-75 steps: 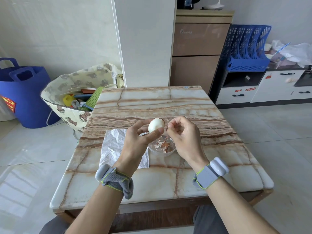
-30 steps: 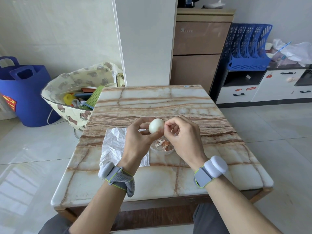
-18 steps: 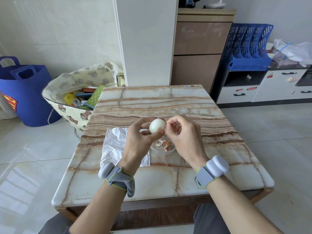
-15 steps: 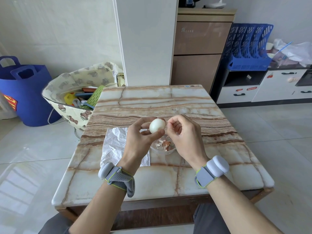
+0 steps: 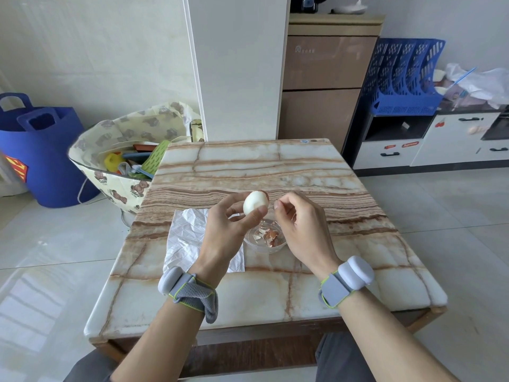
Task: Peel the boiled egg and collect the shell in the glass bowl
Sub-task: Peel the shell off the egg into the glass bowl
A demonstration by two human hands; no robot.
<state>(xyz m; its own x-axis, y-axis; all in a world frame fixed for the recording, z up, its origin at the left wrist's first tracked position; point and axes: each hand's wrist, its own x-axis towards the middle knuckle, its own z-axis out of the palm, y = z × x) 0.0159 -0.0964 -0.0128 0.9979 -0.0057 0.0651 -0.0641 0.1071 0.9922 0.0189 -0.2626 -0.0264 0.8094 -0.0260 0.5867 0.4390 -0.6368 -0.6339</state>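
Note:
My left hand (image 5: 230, 226) holds the boiled egg (image 5: 254, 202) between thumb and fingers, above the marble table (image 5: 248, 166). The egg is mostly bare white, with a small brown patch of shell at its far right end. My right hand (image 5: 298, 224) hovers just right of the egg, thumb and forefinger pinched together; whether a shell bit sits between them I cannot tell. Below and between the hands stands the small glass bowl (image 5: 280, 245) with several brown and white shell pieces inside.
A crumpled white paper sheet (image 5: 186, 235) lies on the table left of the bowl, partly under my left wrist. On the floor to the left stand a bear-print bag (image 5: 110, 186) of items and a blue tub (image 5: 41, 153). Cabinets stand behind.
My right hand has pulled a short way right, off the egg's end. The left hand keeps the egg in about the same place.

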